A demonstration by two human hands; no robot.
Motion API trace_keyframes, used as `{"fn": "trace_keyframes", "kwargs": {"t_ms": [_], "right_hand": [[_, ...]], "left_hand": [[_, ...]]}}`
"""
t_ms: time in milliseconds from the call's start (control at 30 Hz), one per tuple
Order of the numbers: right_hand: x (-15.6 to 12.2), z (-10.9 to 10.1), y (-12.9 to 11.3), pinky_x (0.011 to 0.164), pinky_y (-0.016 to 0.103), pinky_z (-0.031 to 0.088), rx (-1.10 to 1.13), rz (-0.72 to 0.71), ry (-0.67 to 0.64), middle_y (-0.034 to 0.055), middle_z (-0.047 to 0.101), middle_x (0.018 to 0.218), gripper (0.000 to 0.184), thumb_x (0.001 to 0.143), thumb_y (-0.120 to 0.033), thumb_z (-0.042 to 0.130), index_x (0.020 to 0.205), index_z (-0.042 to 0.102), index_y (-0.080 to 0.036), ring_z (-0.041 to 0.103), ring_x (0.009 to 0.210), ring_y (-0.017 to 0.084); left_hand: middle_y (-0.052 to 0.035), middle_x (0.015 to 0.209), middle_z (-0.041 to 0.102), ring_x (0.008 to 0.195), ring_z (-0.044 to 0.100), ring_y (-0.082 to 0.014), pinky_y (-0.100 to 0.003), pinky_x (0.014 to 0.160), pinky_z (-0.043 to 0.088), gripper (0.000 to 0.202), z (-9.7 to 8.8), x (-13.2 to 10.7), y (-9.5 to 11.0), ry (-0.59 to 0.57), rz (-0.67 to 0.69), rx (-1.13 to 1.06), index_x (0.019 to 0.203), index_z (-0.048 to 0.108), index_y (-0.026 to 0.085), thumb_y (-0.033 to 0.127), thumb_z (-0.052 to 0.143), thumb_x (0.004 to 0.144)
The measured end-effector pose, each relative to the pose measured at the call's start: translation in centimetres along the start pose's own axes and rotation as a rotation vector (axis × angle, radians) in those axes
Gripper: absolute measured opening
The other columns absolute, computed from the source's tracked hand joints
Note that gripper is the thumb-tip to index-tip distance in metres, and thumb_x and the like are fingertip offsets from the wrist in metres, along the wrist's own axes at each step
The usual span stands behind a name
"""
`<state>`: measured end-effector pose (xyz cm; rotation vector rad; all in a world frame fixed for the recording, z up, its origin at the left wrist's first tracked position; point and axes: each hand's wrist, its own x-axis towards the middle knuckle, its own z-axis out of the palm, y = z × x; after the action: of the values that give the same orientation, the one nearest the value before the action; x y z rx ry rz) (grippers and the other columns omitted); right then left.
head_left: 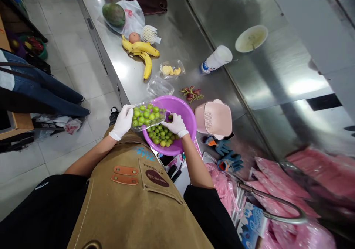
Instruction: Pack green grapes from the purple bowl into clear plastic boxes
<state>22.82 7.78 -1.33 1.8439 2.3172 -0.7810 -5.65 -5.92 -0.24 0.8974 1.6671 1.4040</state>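
Observation:
My gloved left hand (122,123) grips the outer end of a clear plastic box (133,128), tilted over the rim of a purple bowl (187,110). Round green fruits (145,115) fill the box. More of these fruits, some yellowish, lie loose in the bowl below. My gloved right hand (176,125) reaches over the bowl beside the box's inner end, its thumb and fingers curled around a round green fruit (170,117). An empty clear plastic box (161,86) rests just behind the bowl.
Bananas (145,51), a mango (113,15) and cut fruit in a box (172,70) lie farther back on the steel counter (183,31). Right of the bowl are grape stems (192,94), a pink basket (219,119) and work gloves (230,160). A person's legs (47,86) stand at left.

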Motion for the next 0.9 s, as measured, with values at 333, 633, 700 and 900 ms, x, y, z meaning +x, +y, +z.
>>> {"fn": "trace_keyframes", "kwargs": {"t_ms": [333, 633, 700, 900], "right_hand": [[0.5, 1.3, -1.4, 0.101, 0.044, 0.054, 0.136, -0.192, -0.071, 0.0074, 0.068, 0.114, 0.033, 0.086, -0.043, 0.077, 0.109, 0.062, -0.026, 0.065, 0.103, 0.027], [1.0, -0.7, -0.7, 0.101, 0.045, 0.054, 0.329, -0.004, 0.117, 0.0025, 0.074, 0.095, 0.014, 0.073, -0.028, 0.063, 0.087, 0.061, -0.028, 0.067, 0.095, 0.026], [0.9, -1.7, -1.0, 0.103, 0.046, 0.054, 0.407, 0.032, 0.274, 0.0045, 0.074, 0.099, 0.015, 0.073, -0.028, 0.061, 0.088, 0.058, -0.027, 0.067, 0.100, 0.027], [-2.1, -5.6, -6.1, 0.096, 0.040, 0.055, 0.563, -0.255, 0.391, 0.0040, 0.070, 0.101, 0.017, 0.083, -0.031, 0.062, 0.098, 0.059, -0.026, 0.066, 0.095, 0.024]], "left_hand": [[-0.0062, 0.112, 0.073, 0.110, 0.068, -0.0219, -0.036, 0.108, 0.052, 0.018, 0.7, 0.2, -0.1, 0.027, -0.014, 0.025, 0.109, 0.064, 0.023, 0.034, 0.051, 0.105], [-0.0056, 0.109, 0.072, 0.105, 0.069, -0.0213, -0.036, 0.104, 0.055, 0.016, -0.5, 1.3, -0.4, 0.007, -0.042, -0.040, 0.107, 0.064, 0.024, 0.038, 0.056, 0.103], [-0.0056, 0.109, 0.072, 0.106, 0.069, -0.0216, -0.036, 0.104, 0.056, 0.017, -0.8, 1.4, -0.5, -0.004, -0.039, -0.037, 0.106, 0.065, 0.024, 0.038, 0.057, 0.103], [-0.0058, 0.109, 0.071, 0.107, 0.069, -0.0211, -0.036, 0.106, 0.055, 0.016, -0.6, 1.3, -0.4, -0.012, -0.035, -0.041, 0.106, 0.064, 0.023, 0.037, 0.057, 0.102]]}}
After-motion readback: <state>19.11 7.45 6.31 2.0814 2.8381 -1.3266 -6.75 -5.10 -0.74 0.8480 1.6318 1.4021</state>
